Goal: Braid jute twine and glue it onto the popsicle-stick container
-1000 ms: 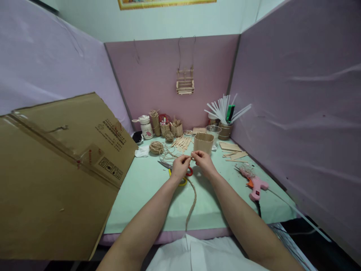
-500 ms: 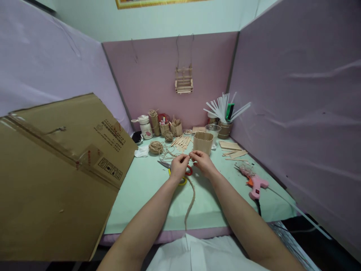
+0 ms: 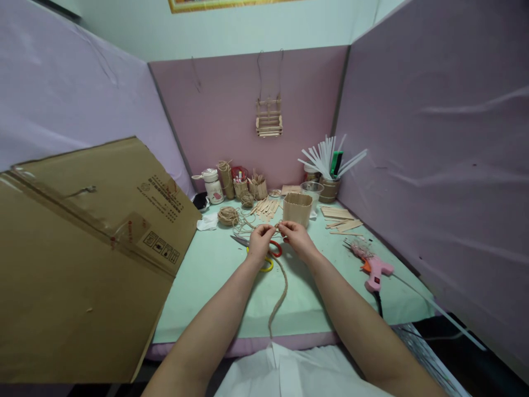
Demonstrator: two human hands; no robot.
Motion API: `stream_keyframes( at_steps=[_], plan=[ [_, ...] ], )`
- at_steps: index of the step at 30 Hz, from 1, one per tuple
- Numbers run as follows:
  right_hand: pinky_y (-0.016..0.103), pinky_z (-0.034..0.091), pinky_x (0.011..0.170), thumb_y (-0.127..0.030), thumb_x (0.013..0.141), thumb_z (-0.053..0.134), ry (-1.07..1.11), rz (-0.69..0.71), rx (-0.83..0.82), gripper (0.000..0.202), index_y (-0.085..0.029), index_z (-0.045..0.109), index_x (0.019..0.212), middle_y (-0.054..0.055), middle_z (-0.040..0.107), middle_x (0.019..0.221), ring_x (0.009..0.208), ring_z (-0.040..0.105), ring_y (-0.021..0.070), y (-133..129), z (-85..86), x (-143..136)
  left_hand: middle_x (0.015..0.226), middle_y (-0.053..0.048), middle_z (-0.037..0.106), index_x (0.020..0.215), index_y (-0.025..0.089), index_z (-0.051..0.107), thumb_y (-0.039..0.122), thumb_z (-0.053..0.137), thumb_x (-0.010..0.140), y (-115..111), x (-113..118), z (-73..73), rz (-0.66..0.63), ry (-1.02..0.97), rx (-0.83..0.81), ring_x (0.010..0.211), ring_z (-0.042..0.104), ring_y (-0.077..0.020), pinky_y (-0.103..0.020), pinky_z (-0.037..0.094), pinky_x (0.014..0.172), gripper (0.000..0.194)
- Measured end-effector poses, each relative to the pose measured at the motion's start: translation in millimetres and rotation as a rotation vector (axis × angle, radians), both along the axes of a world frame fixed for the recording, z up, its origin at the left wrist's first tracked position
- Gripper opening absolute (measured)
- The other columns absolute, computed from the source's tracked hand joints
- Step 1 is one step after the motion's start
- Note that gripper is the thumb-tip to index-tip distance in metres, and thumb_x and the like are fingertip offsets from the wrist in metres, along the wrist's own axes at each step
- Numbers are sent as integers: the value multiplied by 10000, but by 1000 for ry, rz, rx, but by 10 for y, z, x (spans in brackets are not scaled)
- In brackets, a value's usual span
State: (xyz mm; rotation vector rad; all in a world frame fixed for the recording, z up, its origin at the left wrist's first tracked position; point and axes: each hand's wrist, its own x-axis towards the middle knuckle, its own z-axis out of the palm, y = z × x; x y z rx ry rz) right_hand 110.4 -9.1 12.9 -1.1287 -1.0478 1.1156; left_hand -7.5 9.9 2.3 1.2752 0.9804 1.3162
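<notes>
My left hand point(image 3: 261, 241) and my right hand point(image 3: 296, 238) meet at the middle of the table, each pinching twine between thumb and fingertips. From there a braided length of twine point(image 3: 282, 292) trails down to the table's front edge. Scissors point(image 3: 276, 249) with red and yellow handles lie partly hidden under my left hand, blades pointing left. Just behind my right hand stands a cup made of wooden craft sticks point(image 3: 297, 208). Loose strands run back to a ball of twine point(image 3: 228, 216).
A pink glue gun point(image 3: 377, 271) lies at right, its cord over the edge. Craft sticks point(image 3: 336, 214) are stacked behind it. A large cardboard sheet point(image 3: 95, 264) leans at left. A white bottle point(image 3: 213, 186) and a pot of glue sticks point(image 3: 329, 189) stand at the back.
My left hand has shifted slightly left, so a small gap with twine shows between my fingertips. The hanging end of the braid has swung a little.
</notes>
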Motion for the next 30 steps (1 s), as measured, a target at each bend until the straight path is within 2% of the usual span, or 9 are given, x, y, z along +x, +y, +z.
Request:
stream_keyframes(
  at_steps=[8,13,17,20,25,30],
  plan=[
    [246,336,532,-460,682,619,-75,-18,16,285,-181,624,740,-23,521,612,591,453,123,14,-31,-6,695,5,595,710,159,602,297,657,657,-6,14,-4,-44,-68,21,699,540,-126,-267,416,734,158],
    [276,396,610,-378,673,631,-193,-157,198,199,-189,594,725,-3,576,664,640,506,147,59,-71,-5,710,-1,591,721,161,596,284,657,659,10,12,-41,-34,-49,69,714,537,-131,-263,417,720,151],
    [299,423,664,-346,688,610,-329,-211,287,165,-182,625,702,32,604,739,688,537,163,61,-70,-12,727,-4,592,731,160,593,274,644,673,30,5,-69,20,-38,76,730,540,-132,-265,417,734,137],
    [300,427,657,-360,704,604,-389,-224,295,191,-177,657,692,43,610,748,678,543,162,45,-62,-22,739,-8,599,737,161,595,258,627,687,42,1,-79,44,-29,90,744,544,-134,-264,421,740,114],
    [295,425,638,-363,696,620,-372,-213,264,198,-171,669,704,38,616,715,673,548,166,42,-58,-21,728,-9,599,734,162,611,251,625,694,55,-8,-99,69,54,137,729,538,-134,-261,416,719,98],
    [293,420,641,-315,701,593,-368,-211,263,149,-174,638,685,23,599,706,672,538,160,41,-47,-19,717,0,591,723,162,613,265,629,688,21,2,-76,55,26,96,712,526,-121,-239,404,687,110]
  ],
)
